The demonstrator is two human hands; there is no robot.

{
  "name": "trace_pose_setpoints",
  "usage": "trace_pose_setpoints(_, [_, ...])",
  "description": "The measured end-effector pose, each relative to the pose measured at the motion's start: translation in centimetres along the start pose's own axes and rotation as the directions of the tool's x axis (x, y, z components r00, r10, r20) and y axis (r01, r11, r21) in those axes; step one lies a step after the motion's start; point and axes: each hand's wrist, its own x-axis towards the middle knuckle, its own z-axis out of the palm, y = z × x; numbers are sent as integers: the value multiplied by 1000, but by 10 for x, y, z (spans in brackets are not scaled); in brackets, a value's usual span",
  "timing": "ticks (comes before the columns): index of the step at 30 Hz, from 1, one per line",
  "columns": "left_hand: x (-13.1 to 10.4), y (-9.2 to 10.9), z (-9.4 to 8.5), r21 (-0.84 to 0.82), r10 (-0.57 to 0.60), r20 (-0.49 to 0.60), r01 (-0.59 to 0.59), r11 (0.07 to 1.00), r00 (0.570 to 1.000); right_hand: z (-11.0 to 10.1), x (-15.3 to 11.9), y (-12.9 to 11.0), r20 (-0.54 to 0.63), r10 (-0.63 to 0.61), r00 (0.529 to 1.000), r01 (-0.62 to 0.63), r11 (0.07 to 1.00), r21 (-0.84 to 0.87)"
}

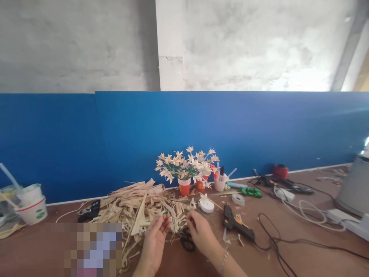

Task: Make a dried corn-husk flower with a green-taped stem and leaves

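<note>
My left hand [155,241] is raised over the table, with a small green piece [165,212] pinched at its fingertips. I cannot make out what kind of piece it is. Close by on the right, my right hand [201,232] has its thumb and fingers pressed together; whatever they hold is too small to tell. Black-handled scissors [187,244] lie between and below the hands, partly covered by the right one. Behind the hands spreads a pile of dried pale husks [141,207]. A white round roll [206,207] lies just beyond my right hand, with a pale husk flower [203,197] by it.
Husk flowers stand in red paper cups [184,188] against the blue partition [129,134]. A black glue gun [238,227] and its cables lie right. Further are clear tape [238,199], green bundles [250,191] and a power strip [344,219]. Left stands a white tub [32,211].
</note>
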Motion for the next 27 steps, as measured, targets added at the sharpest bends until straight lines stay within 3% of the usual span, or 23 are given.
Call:
trace_pose_setpoints(4, [0,-2,1,-7,-13,-4,13,1000,1000,13,-8,-19,73,78,994,-98,937,335])
trace_pose_setpoints(7, [-2,-4,3,-22,-43,14,44,999,999,21,-12,-26,94,109,990,-140,877,459])
trace_pose_setpoints(14, [-1,-7,1,-54,-82,-7,81,995,997,25,-14,-26,113,211,971,-238,809,538])
trace_pose_setpoints(21, [1,-9,1,-91,-183,9,183,979,983,31,-12,-34,254,218,942,-331,718,612])
trace_pose_setpoints(27, [0,-9,0,-96,-226,-13,224,970,974,35,-12,-37,301,275,913,-407,662,630])
